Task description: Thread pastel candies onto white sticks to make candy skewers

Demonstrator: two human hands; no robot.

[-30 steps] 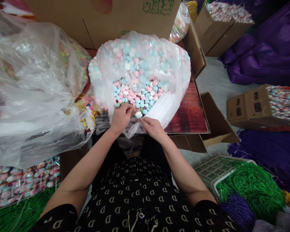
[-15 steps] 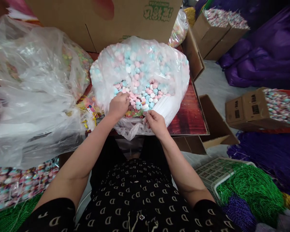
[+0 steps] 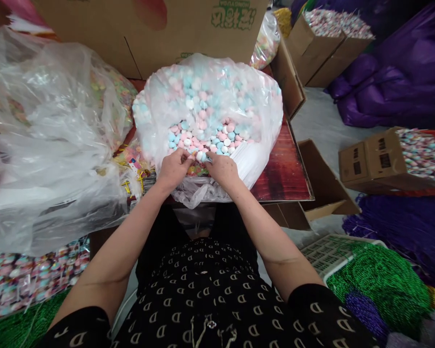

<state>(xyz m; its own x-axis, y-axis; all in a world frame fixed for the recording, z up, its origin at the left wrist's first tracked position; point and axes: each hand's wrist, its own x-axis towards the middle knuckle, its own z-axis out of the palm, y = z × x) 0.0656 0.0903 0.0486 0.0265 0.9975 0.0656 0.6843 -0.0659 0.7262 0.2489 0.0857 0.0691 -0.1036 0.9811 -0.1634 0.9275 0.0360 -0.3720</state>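
Note:
My left hand and my right hand meet at the mouth of a clear plastic bag filled with round pink, blue and white candies. Between the fingertips, my left hand seems to pinch a pale candy. My right hand appears to hold a thin white stick against that candy, though the fingers partly hide the contact. A bundle of white sticks lies inside the bag, just right of my right hand.
A large clear bag of multicoloured sweets bulges on the left. The bag of candies rests on a red wood-grain tabletop before a cardboard box. Filled cartons, purple sacks, and a white crate with green tinsel surround it.
My hands have moved together, with my right hand shifting left and up to the candy at my left fingertips. The view has shifted slightly.

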